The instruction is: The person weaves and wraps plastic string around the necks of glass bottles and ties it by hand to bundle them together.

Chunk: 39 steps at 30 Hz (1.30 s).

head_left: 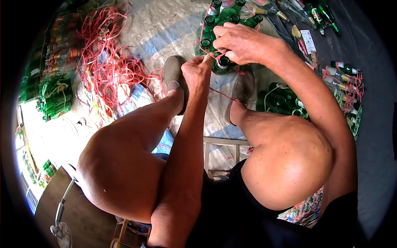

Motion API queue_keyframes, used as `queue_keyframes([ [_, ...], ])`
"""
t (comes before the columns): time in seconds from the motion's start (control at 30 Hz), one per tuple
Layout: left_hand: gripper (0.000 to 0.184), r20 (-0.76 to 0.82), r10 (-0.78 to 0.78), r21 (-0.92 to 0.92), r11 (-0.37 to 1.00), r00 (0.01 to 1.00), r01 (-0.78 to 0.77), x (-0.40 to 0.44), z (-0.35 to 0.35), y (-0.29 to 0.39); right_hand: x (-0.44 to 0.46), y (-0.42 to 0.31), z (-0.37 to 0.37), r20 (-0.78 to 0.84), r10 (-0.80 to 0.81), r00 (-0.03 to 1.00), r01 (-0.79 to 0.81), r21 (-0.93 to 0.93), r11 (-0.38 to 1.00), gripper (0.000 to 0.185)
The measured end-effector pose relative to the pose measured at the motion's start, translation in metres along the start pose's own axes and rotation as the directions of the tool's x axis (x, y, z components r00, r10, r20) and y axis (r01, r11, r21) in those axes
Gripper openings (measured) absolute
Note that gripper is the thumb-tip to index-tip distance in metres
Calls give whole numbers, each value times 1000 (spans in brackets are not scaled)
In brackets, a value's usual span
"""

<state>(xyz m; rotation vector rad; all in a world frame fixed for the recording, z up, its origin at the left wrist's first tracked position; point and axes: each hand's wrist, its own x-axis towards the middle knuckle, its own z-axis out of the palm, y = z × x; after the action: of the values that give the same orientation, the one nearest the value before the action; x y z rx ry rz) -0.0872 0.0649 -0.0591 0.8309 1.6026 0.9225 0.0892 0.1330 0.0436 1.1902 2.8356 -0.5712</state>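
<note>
A cluster of several green glass bottles (228, 15) stands upright on the ground sheet between and beyond my feet. Pink plastic twine (202, 31) runs around the bottle necks. My left hand (197, 71) is closed, thumb and forefinger pinching the twine at the near side of the cluster. Over the nearest bottles, my right hand (244, 43) curls its fingers on the same twine, close to the neck of the front bottle (222, 63). A strand trails down from the cluster toward my right ankle. The fingertips of my right hand are partly hidden.
A tangled heap of pink twine (109, 62) lies to the left on the sheet. Bundled bottles (56, 95) are stacked at far left, more tied bottles (347, 82) at right. Loose bottles lie at top right. A low metal-framed stool (225, 141) is beneath me.
</note>
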Motion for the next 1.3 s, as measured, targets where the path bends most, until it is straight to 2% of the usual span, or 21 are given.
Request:
queue_keyframes([
  [0.07,37,13,13,-12,1000,1000,-12,-1,0,0,-1,2,-1,-53,-16,998,18,28,999,16],
  [0.27,36,84,40,-57,998,996,-35,-5,0,6,-6,-2,-14,-92,-48,995,51,36,998,18],
  [0.37,33,115,60,-94,994,992,-49,-8,3,8,-11,-4,-17,-139,-44,989,40,-34,999,19],
  [0.43,31,132,73,-141,988,989,-54,-10,3,9,-13,-6,-23,-112,-9,994,2,-69,998,11],
  [0.47,29,142,77,-146,988,987,-56,-10,2,10,-15,-6,-26,-99,10,995,-18,-87,996,17],
  [0.57,24,184,86,-165,985,979,-55,-11,2,12,-18,-2,-30,-106,90,990,-97,-62,993,18],
  [0.73,22,246,64,-158,987,967,-25,-15,-1,18,-19,2,-30,-92,117,989,-131,-165,978,16],
  [1.0,22,251,64,-180,984,966,-18,-16,0,18,-22,18,-22,-134,83,988,-116,-257,959,13],
  [1.23,19,232,51,-245,970,971,8,-20,1,19,-21,24,-15,-92,182,979,-196,-183,963,12],
  [1.3,19,238,40,-215,977,971,12,-20,0,21,-18,24,-16,-93,199,976,-213,-192,958,12],
])
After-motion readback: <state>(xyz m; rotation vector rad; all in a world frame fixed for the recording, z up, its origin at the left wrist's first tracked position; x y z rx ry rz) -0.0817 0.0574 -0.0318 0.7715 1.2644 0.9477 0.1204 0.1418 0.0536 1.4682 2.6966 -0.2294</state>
